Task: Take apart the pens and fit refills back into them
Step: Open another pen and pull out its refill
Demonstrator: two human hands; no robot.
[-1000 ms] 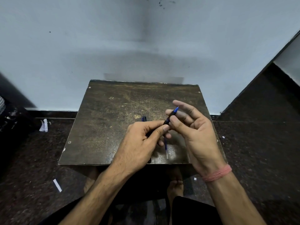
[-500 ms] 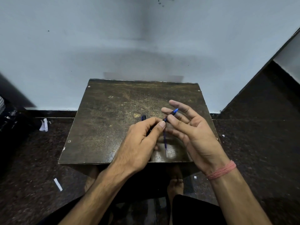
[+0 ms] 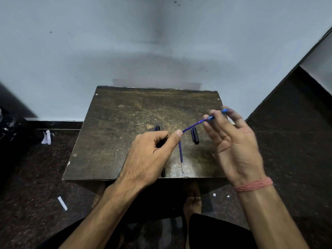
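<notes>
**Pulling the blue refill out between two hands**

Pinching the two ends of one thin blue refill (image 3: pixel 193 125), both hands work just above the desk (image 3: pixel 115 126). The left hand (image 3: pixel 152 157) has a narrow grip: thumb and curled fingers close on the lower end of the refill, and a dark pen body seems to be enclosed in the same fist, though it is mostly hidden. The right hand (image 3: pixel 235 146) holds the upper end, where a blue tip piece (image 3: pixel 217 115) sits; only the fingertips grip it and the other fingers are spread, a little blurred.

The long axis of the refill runs from the left thumb up and to the right, toward the far right corner of the desk. I judge that the next move follows this same line, the hands going apart or together along it.

On the desk, just beside the left thumb, a second refill (image 3: pixel 181 155) lies pointing toward the person, with its metal end near the front edge. A black cap (image 3: pixel 195 136) lies under the held refill, not touching it. Nothing stands in the way.
</notes>
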